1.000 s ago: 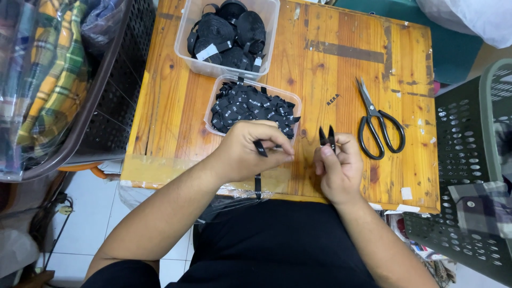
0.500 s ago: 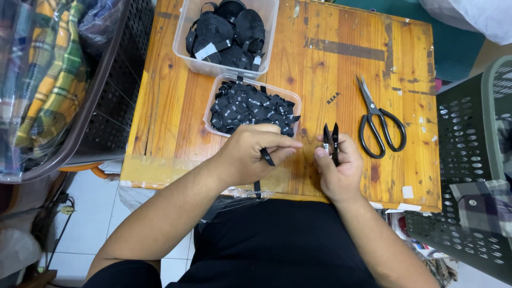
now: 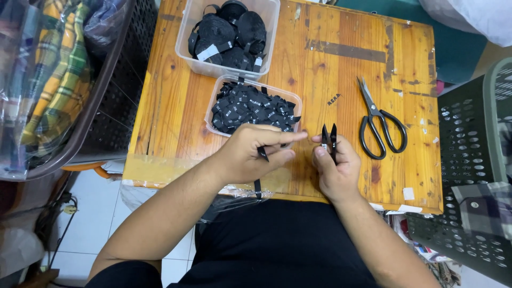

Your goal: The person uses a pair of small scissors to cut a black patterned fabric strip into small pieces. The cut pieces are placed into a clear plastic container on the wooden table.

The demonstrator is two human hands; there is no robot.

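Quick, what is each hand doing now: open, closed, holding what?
Left hand: closed, pinching a black ribbon strip.
Right hand: closed, holding small black thread snips, blades pointing up.

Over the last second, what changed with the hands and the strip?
Little. The left hand shifted slightly toward the right hand, its forefinger now stretched out to meet it, the black strip still pinched and hanging over the table edge. The right hand keeps the small black snips upright. Scissors, both plastic tubs and the wooden table stayed put.
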